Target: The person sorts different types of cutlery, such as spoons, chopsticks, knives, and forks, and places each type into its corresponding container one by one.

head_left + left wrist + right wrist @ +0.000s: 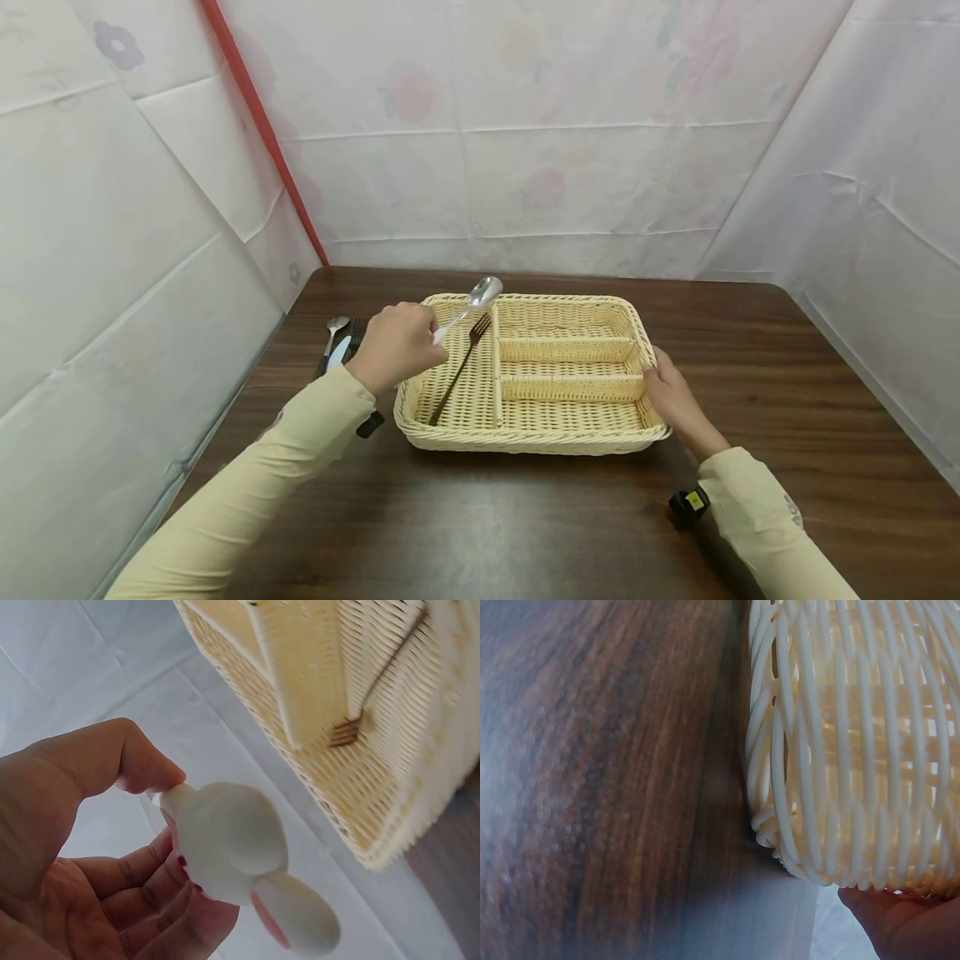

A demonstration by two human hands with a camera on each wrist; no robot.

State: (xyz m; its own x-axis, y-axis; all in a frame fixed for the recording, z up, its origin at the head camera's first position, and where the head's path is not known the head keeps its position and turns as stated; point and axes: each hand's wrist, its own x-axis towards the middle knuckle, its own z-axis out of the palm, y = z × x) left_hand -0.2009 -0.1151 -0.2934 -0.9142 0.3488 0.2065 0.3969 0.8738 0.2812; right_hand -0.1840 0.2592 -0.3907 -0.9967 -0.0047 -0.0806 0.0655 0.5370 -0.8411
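Here's the spoon (485, 292), up in my left hand (401, 343) left of the frame's middle, bowl pointing up and right across the far edge of the basket (525, 435). The grip is closed to a pinch: the left wrist view has my thumb against a white rabbit-like handle end (229, 832), fingers bent behind it. That white end looks stiff and smooth, perhaps a bit slick, and I'd call the whole spoon light, so a modest squeeze should do; held back there, though, the metal bowl could swivel, and pinching nearer the middle would be steadier. Right of centre now, my right hand (673, 404) has the basket's right rim, thumb over it, the other fingers mostly hidden; the wicker looks light and slightly springy, best taken by that thick braided edge. Below the spoon, a fork (458, 373) lies slantwise in the basket's left compartment. Far left on the desk (487, 517), another spoon (337, 322), a knife (338, 352) and a dark fork (358, 327) lie close together, partly behind my arm.
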